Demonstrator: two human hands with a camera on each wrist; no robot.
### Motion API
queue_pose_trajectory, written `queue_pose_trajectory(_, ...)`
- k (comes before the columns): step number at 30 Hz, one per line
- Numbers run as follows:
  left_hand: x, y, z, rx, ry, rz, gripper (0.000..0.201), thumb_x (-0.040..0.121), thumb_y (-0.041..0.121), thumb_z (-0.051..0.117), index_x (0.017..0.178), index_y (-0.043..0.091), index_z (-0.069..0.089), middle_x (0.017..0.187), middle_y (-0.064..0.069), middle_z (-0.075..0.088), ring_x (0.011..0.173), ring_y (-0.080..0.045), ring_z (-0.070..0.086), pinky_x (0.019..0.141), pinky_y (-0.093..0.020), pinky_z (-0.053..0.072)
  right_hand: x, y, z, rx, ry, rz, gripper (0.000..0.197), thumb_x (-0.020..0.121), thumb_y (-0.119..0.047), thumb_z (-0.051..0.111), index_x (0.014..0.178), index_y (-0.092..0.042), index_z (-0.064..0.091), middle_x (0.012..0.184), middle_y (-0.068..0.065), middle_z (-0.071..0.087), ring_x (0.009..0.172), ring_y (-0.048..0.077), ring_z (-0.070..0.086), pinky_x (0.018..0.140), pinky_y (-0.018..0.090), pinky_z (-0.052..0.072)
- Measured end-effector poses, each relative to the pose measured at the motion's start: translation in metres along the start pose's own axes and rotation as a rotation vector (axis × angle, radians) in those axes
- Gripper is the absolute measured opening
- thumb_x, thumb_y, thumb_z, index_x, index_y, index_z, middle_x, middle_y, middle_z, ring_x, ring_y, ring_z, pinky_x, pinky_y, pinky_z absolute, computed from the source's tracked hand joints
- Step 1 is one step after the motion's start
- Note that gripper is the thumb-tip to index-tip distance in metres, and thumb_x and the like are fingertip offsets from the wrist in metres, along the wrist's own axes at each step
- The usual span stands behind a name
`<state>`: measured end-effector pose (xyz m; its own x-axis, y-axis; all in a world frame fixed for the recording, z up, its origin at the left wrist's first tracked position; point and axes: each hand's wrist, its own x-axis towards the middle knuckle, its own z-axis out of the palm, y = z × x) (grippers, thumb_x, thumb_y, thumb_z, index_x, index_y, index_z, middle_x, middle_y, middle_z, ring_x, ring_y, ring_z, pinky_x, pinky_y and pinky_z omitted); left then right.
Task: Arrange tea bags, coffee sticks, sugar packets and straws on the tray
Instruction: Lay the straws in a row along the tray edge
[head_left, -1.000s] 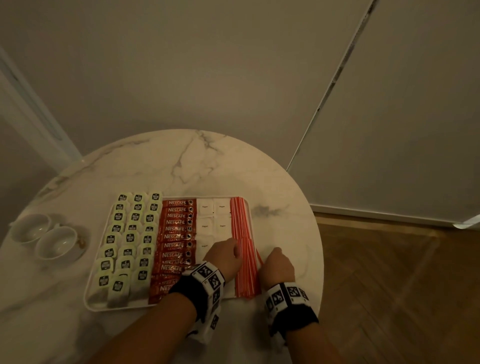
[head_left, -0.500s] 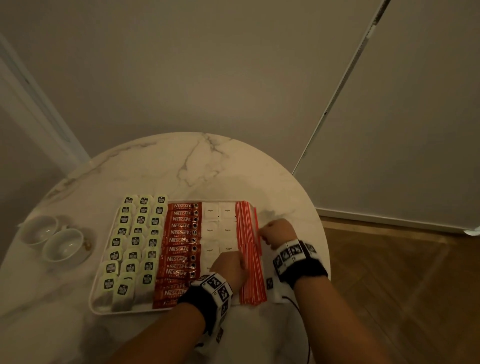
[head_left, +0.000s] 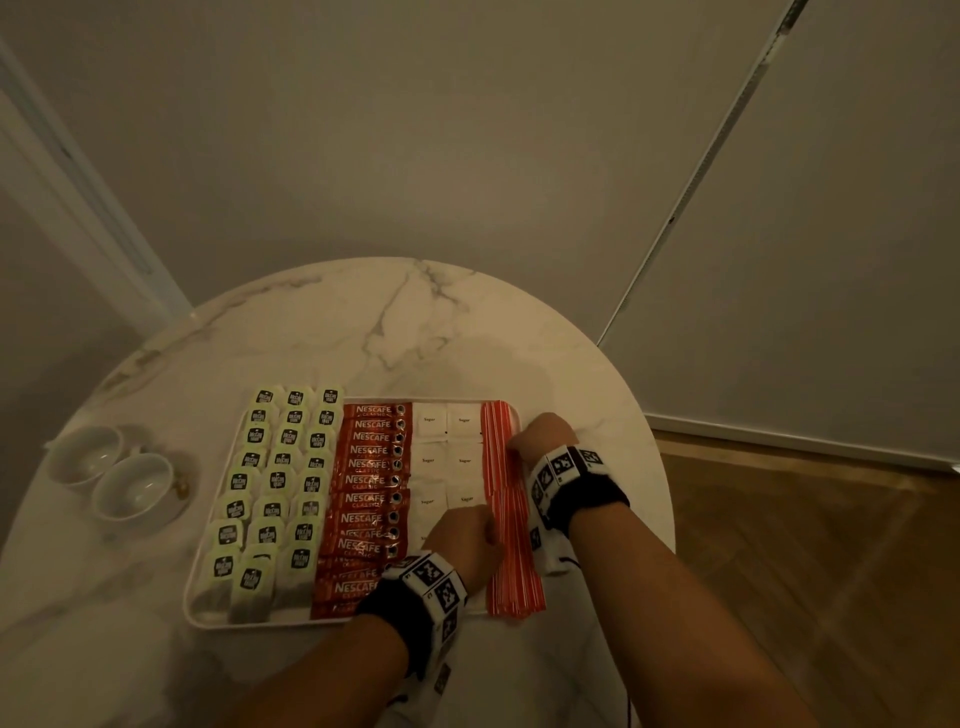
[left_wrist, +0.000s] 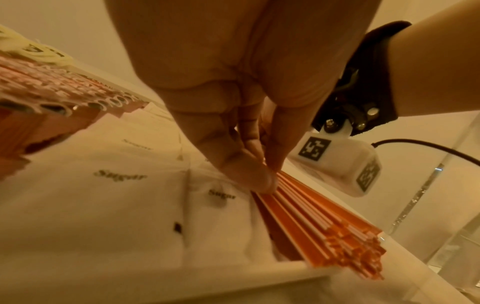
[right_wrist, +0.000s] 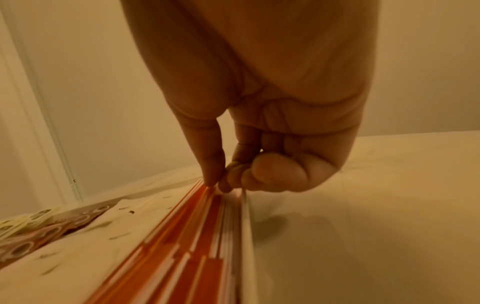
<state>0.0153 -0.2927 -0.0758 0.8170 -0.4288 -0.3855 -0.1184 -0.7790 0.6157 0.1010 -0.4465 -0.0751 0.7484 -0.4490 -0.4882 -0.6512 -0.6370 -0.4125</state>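
A white tray (head_left: 200, 616) on the round marble table holds columns of green-labelled tea bags (head_left: 280, 478), red coffee sticks (head_left: 369, 483), white sugar packets (head_left: 447, 441) and, at its right edge, a pile of red straws (head_left: 511, 551). My left hand (head_left: 462, 530) is at the straws' left side near the middle. The left wrist view shows its thumb and fingertips (left_wrist: 249, 179) pinching the straws (left_wrist: 311, 216) beside a sugar packet (left_wrist: 119, 176). My right hand (head_left: 535, 434) is farther back at the right rim, its bunched fingertips (right_wrist: 210, 176) pinching the straws (right_wrist: 182, 257).
Two white cups (head_left: 130, 483) stand on the table left of the tray. Bare marble table top (head_left: 363, 332) lies behind the tray. The table edge runs close to the tray's right side, with wooden floor (head_left: 805, 545) beyond. Walls close in behind.
My right hand has slid from the straws' near end along the tray's right edge to the far part. The left hand has stayed by the straws near the middle.
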Motion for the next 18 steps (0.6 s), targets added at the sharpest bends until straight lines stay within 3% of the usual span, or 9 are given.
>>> queue_pose_trajectory(2,0.001,0.0,0.0,0.002,0.014,0.007,0.012,0.086,0.018,0.056,0.076,0.02,0.051,0.092,-0.004,0.065,0.086,-0.018,0.061,0.074,-0.027,0.048,0.0,0.0,0.0,0.004,0.0,-0.008,0.02,0.082,-0.019,0.063,0.068,-0.009,0.054,0.074,0.007,0.058,0.068,0.023,0.056,0.055,0.026,0.041)
queue_pose_trajectory(6,0.001,0.001,-0.005,0.012,0.079,0.029,0.009,0.088,0.016,0.052,0.089,0.014,0.061,0.094,-0.003,0.066,0.088,-0.016,0.06,0.071,-0.021,0.042,-0.011,0.005,-0.011,0.088,-0.018,-0.036,0.028,0.082,-0.023,0.063,0.062,-0.006,0.054,0.062,0.007,0.054,0.055,0.021,0.052,0.048,0.026,0.041)
queue_pose_trajectory(9,-0.004,-0.001,-0.007,-0.031,0.068,0.016,0.009,0.089,0.015,0.052,0.09,0.014,0.061,0.093,-0.003,0.066,0.083,-0.015,0.063,0.072,-0.024,0.049,-0.03,0.02,-0.019,0.132,0.002,-0.082,0.029,0.086,-0.028,0.062,0.074,-0.002,0.064,0.075,0.016,0.066,0.07,0.03,0.064,0.07,0.038,0.057)
queue_pose_trajectory(14,-0.017,-0.008,-0.001,-0.034,0.034,0.014,0.018,0.092,0.018,0.053,0.103,0.015,0.067,0.102,-0.003,0.068,0.092,-0.015,0.064,0.086,-0.026,0.051,-0.09,0.07,0.001,0.065,-0.05,-0.07,0.021,0.086,-0.033,0.065,0.077,-0.014,0.061,0.08,0.008,0.067,0.077,0.024,0.065,0.076,0.036,0.056)
queue_pose_trajectory(16,-0.023,-0.008,0.001,-0.016,0.033,0.031,0.021,0.092,0.017,0.053,0.109,0.017,0.066,0.109,-0.001,0.065,0.099,-0.013,0.061,0.09,-0.024,0.049,-0.111,0.087,0.013,0.003,-0.035,-0.07,0.019,0.086,-0.035,0.064,0.091,-0.016,0.062,0.093,0.004,0.067,0.086,0.019,0.064,0.081,0.032,0.052)
queue_pose_trajectory(18,-0.031,-0.008,0.002,0.006,0.025,0.06,0.024,0.089,0.021,0.059,0.113,0.02,0.062,0.112,0.001,0.059,0.102,-0.013,0.058,0.09,-0.023,0.047,-0.131,0.096,0.018,0.02,-0.068,-0.124,0.042,0.084,-0.037,0.067,0.12,-0.019,0.055,0.117,0.003,0.059,0.1,0.015,0.059,0.091,0.029,0.05)
